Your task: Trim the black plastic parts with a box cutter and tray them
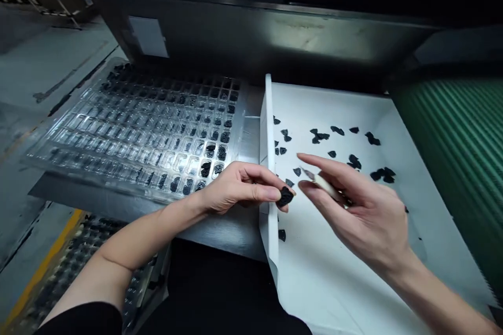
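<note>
Through the head camera, taking clock directions from its centre, I see the left hand (243,188) near 6 o'clock, thumb and fingers closed in a pinch on a dark lump (285,197). That lump sits close to centre, between 4 and 5 o'clock, above the left wall of a white tub (326,293).

At 4 o'clock I have the right hand (365,214) half curled around a small pointed tool (326,187) with a pale handle; thumb and forefinger tips stand apart, and the tool's tip points toward the lump without touching it.

Loose black pieces (388,175) lie scattered across the tub's floor. At 9 o'clock I see a clear plastic tray (118,138), many cells holding dark pieces. A green ridged surface (456,167) runs along 3 o'clock, and a metal panel (298,36) spans 12.
</note>
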The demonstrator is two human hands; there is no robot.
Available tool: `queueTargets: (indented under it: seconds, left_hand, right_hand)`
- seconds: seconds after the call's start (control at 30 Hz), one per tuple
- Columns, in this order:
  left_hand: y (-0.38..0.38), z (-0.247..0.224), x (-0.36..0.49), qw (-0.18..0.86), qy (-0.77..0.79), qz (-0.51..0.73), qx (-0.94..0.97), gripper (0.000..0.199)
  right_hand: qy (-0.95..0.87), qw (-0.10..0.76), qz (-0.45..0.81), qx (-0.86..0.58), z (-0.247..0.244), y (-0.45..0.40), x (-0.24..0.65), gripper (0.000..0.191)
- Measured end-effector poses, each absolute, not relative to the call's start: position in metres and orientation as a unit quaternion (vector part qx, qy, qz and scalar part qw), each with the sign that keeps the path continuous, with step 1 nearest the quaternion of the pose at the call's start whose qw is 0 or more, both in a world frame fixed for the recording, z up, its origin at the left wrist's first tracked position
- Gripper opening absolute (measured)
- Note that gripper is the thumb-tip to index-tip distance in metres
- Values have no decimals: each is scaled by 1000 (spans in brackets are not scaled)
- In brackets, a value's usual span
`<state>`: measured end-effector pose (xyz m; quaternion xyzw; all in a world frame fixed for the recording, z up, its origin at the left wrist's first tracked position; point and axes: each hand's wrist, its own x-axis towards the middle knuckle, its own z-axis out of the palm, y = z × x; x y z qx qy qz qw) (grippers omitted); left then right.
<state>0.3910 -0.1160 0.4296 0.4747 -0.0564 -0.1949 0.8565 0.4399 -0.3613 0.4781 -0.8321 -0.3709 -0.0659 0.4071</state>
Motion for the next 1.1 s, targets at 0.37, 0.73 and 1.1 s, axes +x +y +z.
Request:
queueTargets:
  seconds: [0.37, 0.73, 1.1]
  left_hand:
    - [-36, 443, 395, 751, 31, 170, 637, 38]
    - [82, 441, 509, 228, 119, 121, 959, 22]
    - [-6, 475, 465, 631, 31, 136, 763, 71]
  right_hand:
    - [-414, 387, -89, -819, 473, -362, 443, 28]
    - [-436, 419, -18, -796, 460, -357, 440, 34]
    - [-358, 510, -25, -782, 473, -354, 438, 23]
